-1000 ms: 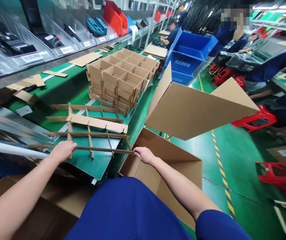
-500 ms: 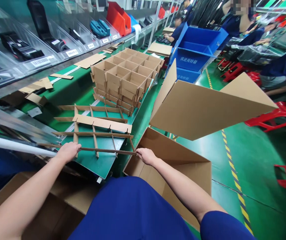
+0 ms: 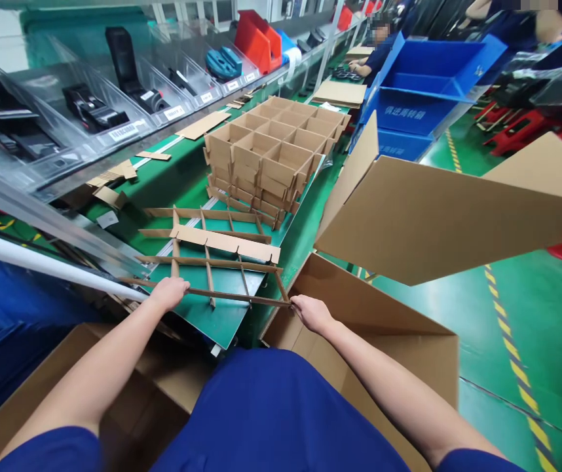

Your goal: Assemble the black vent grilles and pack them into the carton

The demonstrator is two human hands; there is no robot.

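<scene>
Lower centre, left hand (image 3: 168, 293) and right hand (image 3: 313, 313) pinch a cardboard divider strip (image 3: 246, 299), a big carton flap (image 3: 433, 223) looming to the right.

Brown cardboard dividers (image 3: 222, 242); green bench mat (image 3: 222, 321); blue crate (image 3: 418, 111); yellow-black striped floor line (image 3: 511, 354).
</scene>
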